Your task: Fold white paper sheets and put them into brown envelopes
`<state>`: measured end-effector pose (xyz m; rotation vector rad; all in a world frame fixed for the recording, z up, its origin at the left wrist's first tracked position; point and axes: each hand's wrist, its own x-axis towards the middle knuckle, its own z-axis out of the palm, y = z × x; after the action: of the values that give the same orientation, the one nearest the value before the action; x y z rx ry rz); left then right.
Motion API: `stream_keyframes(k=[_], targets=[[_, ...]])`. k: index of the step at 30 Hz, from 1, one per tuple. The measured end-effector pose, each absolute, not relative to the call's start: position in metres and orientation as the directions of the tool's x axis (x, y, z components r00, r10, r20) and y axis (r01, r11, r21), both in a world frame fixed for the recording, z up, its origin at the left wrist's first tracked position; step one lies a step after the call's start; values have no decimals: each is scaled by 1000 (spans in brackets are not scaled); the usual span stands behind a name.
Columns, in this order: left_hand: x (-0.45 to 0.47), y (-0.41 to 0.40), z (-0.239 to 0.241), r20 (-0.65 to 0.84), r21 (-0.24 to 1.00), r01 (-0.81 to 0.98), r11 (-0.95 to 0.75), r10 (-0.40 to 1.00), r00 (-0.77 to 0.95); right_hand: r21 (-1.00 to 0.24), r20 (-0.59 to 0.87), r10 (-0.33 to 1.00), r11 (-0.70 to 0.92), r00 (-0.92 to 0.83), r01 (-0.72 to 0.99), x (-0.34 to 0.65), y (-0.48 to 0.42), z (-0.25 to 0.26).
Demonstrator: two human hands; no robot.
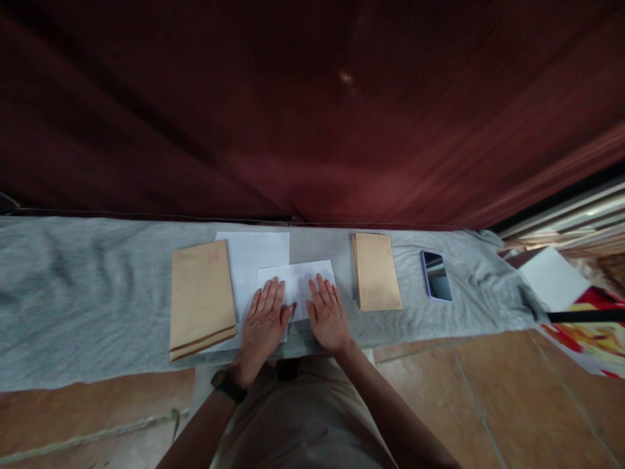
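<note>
A folded white sheet of paper (299, 272) lies in front of me, partly over a larger white sheet (258, 244). My left hand (265, 316) rests flat on its left part, fingers stretched out. On its right part lies my right hand (328, 316), also flat with the fingers extended. Both palms face down, and neither hand grips anything. Left of the papers is a stack of large brown envelopes (201, 293), overlapping the larger sheet. A smaller stack of brown envelopes (378, 273) sits to the right of my right hand.
A phone (437, 276) in a purple case lies farther right on the grey cloth (97, 293) covering the narrow bench. A dark red curtain (312, 130) hangs right behind the bench. At the far right are a white box-like object (555, 279) and a colourful printed bag (596, 332).
</note>
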<state>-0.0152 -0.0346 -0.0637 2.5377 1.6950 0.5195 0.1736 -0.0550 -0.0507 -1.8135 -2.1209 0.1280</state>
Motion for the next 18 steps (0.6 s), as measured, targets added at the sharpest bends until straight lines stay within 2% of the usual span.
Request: stream_keyframes(k=[6, 18], targets=[[-15, -35, -65, 233, 224, 893, -391, 911, 341, -313, 156, 957, 283, -245, 907, 155, -28, -49], [-12, -35, -57, 231, 236, 895, -379, 916, 328, -252, 179, 975, 173, -129, 952, 182, -46, -59]])
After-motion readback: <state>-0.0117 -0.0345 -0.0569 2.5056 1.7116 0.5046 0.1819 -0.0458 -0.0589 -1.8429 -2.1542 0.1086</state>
